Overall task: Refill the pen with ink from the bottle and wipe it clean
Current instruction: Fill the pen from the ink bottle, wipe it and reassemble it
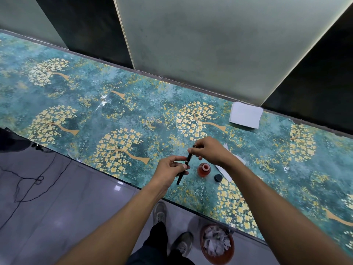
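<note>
A slim black pen (189, 157) with gold trim is held tilted above the table's near edge. My left hand (171, 170) grips its lower half. My right hand (209, 150) pinches its upper end with fingertips. Just right of the pen stands an uncapped ink bottle (204, 169) with reddish ink. Its dark round cap (218, 178) lies beside it on the table. A white tissue (227, 174) lies partly under my right wrist.
A stack of white tissues (246, 114) sits at the back right by the wall. The table (114, 111) has a teal floral cover. On the floor below stand a brown bin (216, 243) of crumpled tissues, my shoes and loose cables (28, 188).
</note>
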### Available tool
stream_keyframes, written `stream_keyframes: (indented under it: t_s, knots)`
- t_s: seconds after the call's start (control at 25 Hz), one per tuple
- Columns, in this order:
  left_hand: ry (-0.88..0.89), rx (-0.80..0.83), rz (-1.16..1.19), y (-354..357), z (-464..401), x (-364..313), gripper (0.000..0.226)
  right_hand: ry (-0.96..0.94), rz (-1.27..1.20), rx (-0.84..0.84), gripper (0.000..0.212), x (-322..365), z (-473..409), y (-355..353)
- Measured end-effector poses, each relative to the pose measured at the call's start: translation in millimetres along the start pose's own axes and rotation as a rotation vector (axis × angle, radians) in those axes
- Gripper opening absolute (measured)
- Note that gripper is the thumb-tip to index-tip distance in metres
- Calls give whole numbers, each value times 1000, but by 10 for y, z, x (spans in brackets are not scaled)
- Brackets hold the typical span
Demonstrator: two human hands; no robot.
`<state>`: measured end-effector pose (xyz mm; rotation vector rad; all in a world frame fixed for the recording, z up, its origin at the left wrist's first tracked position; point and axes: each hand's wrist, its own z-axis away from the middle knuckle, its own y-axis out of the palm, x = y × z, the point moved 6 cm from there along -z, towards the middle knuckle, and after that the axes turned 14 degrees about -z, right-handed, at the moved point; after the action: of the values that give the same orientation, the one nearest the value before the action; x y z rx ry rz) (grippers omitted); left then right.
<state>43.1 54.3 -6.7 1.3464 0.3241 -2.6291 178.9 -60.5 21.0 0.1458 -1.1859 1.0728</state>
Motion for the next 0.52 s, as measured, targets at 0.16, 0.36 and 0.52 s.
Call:
stream_keyframes:
  t_s: [0.16, 0.36, 0.52]
  knots:
    - [36, 6, -66, 79, -69, 18, 17, 26, -34, -79, 40, -53, 86, -59]
    - [-21, -131, -347, 43, -254, 158, 12, 69, -22, -333, 30, -380, 334, -325]
    - [-18, -189, -607, 89, -362, 187, 13, 183, 277, -260, 20, -827, 582, -202]
